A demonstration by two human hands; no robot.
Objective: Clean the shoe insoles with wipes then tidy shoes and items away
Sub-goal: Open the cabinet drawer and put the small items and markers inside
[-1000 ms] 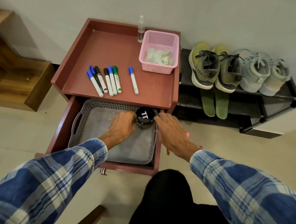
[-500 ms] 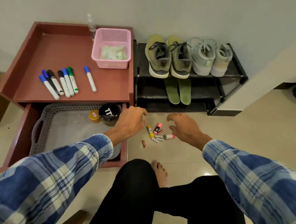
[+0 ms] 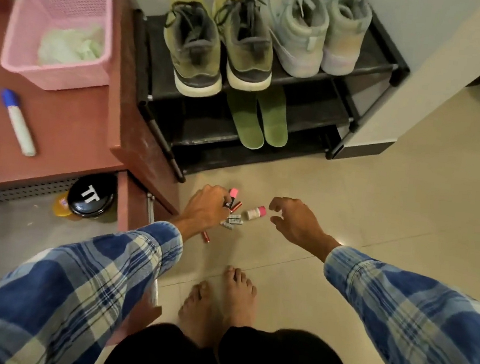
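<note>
Here, on the pale tiled floor [image 3: 376, 226], a cluster of small cylindrical items [image 3: 233, 221] is recorded in front of the black tiered shoe rack [image 3: 372, 68], among them a small white bottle with a pink cap [image 3: 254, 212]. The left hand [image 3: 204, 209] is lowered onto the cluster's left edge, fingers curled down over a small red cylinder [image 3: 237, 205]; whether it is pinched cannot be told. The right hand [image 3: 294, 220] is held just right of the bottle, apart from it, fingers loosely bent and spread, with nothing held. On the rack's top shelf a pair of olive-green lace-up trainers [image 3: 193, 49] is set beside a pair of pale grey-green high-top trainers [image 3: 298, 34]. On the shelf below, under the olive pair, two green shoe insoles [image 3: 246, 120] are laid flat side by side. Just left of the rack a red-brown rimmed table [image 3: 76, 123] is listed, bearing a pink perforated plastic basket [image 3: 54, 73] with crumpled pale wipes [image 3: 69, 45] inside, and a white marker with a blue cap [image 3: 18, 123]. In the open drawer beneath, a grey perforated tray [image 3: 7, 216] is seen, containing a black round jar with white lettering [image 3: 90, 195] and a small orange container [image 3: 61, 209] touching it.
</note>
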